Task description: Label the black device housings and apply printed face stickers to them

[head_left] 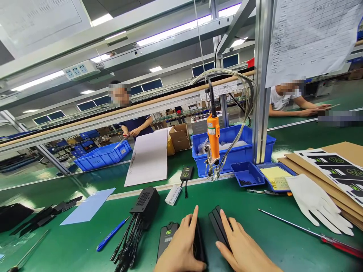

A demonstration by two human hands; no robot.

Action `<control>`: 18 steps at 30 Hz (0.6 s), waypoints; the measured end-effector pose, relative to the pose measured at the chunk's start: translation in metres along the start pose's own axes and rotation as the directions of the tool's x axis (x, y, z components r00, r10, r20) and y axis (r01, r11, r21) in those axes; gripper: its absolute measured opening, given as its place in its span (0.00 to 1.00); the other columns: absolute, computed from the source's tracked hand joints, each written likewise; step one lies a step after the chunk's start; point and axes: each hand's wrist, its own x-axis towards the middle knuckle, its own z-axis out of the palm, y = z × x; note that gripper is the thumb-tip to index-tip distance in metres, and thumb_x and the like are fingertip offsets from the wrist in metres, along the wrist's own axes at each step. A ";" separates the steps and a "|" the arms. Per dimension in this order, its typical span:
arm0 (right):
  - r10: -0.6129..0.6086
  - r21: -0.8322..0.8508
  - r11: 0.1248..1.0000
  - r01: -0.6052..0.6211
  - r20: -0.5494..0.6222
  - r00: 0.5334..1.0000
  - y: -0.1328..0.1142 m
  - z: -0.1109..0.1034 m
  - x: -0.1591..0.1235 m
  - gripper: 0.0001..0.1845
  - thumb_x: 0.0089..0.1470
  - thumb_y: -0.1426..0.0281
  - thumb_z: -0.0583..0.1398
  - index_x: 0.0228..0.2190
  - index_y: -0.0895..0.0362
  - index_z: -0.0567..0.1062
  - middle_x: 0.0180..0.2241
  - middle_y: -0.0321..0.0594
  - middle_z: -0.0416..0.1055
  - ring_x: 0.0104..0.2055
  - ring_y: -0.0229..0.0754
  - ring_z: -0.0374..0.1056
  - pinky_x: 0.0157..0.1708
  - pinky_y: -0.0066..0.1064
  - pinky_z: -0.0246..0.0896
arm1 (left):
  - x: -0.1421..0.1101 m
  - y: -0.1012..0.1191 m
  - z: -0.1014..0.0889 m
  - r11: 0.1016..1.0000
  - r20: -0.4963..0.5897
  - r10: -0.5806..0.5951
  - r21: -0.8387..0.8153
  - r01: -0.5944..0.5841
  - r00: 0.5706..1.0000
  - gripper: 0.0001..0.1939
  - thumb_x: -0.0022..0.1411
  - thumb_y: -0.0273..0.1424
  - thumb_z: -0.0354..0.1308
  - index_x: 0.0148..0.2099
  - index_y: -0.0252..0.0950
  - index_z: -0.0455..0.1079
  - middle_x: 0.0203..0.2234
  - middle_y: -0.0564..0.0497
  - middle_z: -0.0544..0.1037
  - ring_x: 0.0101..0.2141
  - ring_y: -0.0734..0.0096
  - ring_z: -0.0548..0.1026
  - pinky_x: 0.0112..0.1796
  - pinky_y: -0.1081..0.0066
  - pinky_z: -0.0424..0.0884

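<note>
My left hand (181,243) is on a black plastic case, its index finger stretched forward and its thumb on the near side. Beside it lies another flat black case (166,238) with a green logo and a small display-like label, partly covered by the hand. My right hand (245,247) grips a stack of slim black cases (217,224), index finger along the top and thumb at the left side. A black box with a bundle of cables (146,204) lies to the left. Ahead are a white roll of labels (173,195) and a small black device (186,173).
An orange electric screwdriver (213,138) hangs ahead, before a blue bin (235,136). A red-handled screwdriver (317,234) and a white glove (317,200) lie to the right. A blue pen-like tool (112,234) lies left. Two people sit or stand across the benches.
</note>
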 end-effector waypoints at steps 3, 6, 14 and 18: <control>0.038 0.054 0.998 -0.039 0.031 0.999 -0.003 -0.009 -0.002 0.38 0.61 0.65 0.51 0.66 0.69 0.47 0.56 0.62 0.65 0.55 0.59 0.65 0.54 0.48 0.65 | 0.003 0.005 0.013 0.963 -0.055 0.105 -0.244 -0.115 0.993 0.76 0.36 0.41 0.73 0.70 0.36 0.19 0.67 0.34 0.47 0.65 0.46 0.51 0.62 0.50 0.54; 0.078 0.102 0.991 -0.089 0.115 0.990 -0.005 -0.017 -0.007 0.45 0.58 0.63 0.56 0.66 0.70 0.44 0.60 0.64 0.61 0.59 0.61 0.61 0.57 0.49 0.61 | 0.006 0.005 0.015 0.988 0.066 0.075 -0.137 -0.065 0.995 0.76 0.36 0.50 0.71 0.70 0.34 0.19 0.70 0.35 0.34 0.68 0.47 0.39 0.64 0.48 0.45; 0.100 0.208 0.967 -0.148 0.226 0.969 0.003 -0.032 -0.025 0.53 0.52 0.64 0.63 0.67 0.66 0.38 0.65 0.61 0.52 0.66 0.63 0.53 0.58 0.46 0.60 | -0.021 -0.019 -0.040 0.901 0.137 -0.285 0.376 0.216 0.949 0.71 0.29 0.27 0.69 0.71 0.30 0.32 0.66 0.29 0.54 0.64 0.42 0.54 0.62 0.52 0.54; 0.137 0.233 0.954 -0.190 0.226 0.964 0.008 -0.031 -0.028 0.52 0.51 0.68 0.62 0.67 0.66 0.39 0.65 0.60 0.53 0.66 0.61 0.53 0.59 0.45 0.58 | -0.022 -0.016 -0.012 0.995 -0.012 -0.040 -0.096 0.039 0.999 0.68 0.38 0.38 0.70 0.72 0.37 0.31 0.68 0.37 0.47 0.66 0.48 0.50 0.61 0.55 0.58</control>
